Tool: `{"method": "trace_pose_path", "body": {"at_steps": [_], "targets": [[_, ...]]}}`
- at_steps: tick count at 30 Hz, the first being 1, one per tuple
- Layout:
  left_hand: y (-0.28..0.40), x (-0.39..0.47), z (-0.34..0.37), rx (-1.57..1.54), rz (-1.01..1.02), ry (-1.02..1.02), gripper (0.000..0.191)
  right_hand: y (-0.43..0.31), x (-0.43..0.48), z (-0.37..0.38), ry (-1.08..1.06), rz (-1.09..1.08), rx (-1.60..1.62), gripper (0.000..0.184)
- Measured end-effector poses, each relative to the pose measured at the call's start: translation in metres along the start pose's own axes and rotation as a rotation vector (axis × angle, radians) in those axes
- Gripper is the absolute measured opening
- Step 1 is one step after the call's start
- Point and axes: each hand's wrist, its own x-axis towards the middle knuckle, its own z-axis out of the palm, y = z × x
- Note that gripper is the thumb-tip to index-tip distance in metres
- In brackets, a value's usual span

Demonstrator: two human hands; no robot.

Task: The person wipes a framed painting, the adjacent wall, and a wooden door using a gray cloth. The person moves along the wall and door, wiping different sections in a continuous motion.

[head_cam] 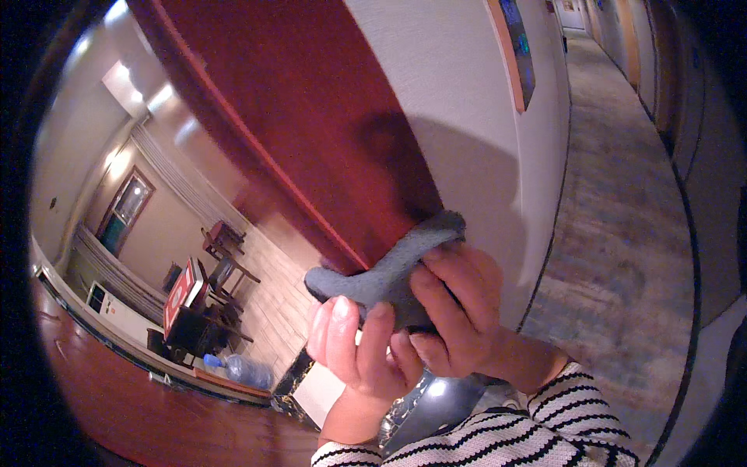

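A grey-blue cloth is bunched across the edge of a dark red wooden door frame. My left hand grips the lower left part of the cloth, with its fingers curled up. On the right, my right hand has its fingers bent over the cloth's other side. The upper end of the cloth lies by the line where the frame meets the white wall. Folds and fingers hide part of the cloth.
Left of the frame a doorway shows a room with a red-and-white-topped table, dark chairs and a large clear water bottle. A dark red door spans the lower left. Rightward runs a carpeted corridor; a framed picture hangs on the wall.
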Motion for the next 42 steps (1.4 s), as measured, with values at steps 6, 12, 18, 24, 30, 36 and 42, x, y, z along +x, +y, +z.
{"method": "trace_pose_path", "body": {"at_steps": [6, 12, 18, 24, 30, 36, 42], "targets": [[0.009, -0.017, -0.004, -0.092, 0.063, -0.056, 0.017, -0.008, -0.034, -0.002, 0.041, 0.005, 0.024, 0.041], [0.008, -0.014, -0.007, -0.108, 0.014, -0.106, 0.018, -0.009, -0.036, -0.004, 0.048, 0.011, -0.039, 0.036], [-0.004, 0.009, 0.003, 0.065, 0.018, 0.128, 0.022, -0.011, 0.013, -0.003, 0.110, 0.007, -0.107, 0.034], [0.002, -0.055, 0.018, 0.041, 0.057, 0.046, 0.018, -0.017, -0.007, 0.001, 0.170, -0.018, -0.180, 0.032], [-0.011, -0.037, 0.016, -0.002, 0.111, 0.082, 0.018, -0.009, 0.003, -0.003, 0.170, -0.108, -0.199, 0.033], [0.000, -0.039, 0.023, 0.215, 0.200, 0.049, 0.046, -0.003, -0.020, -0.003, 0.160, 0.026, -0.143, 0.032], [0.036, -0.132, 0.014, -0.104, 0.013, -0.307, 0.019, 0.001, -0.139, -0.016, -0.053, 0.176, -0.079, 0.036]]}}
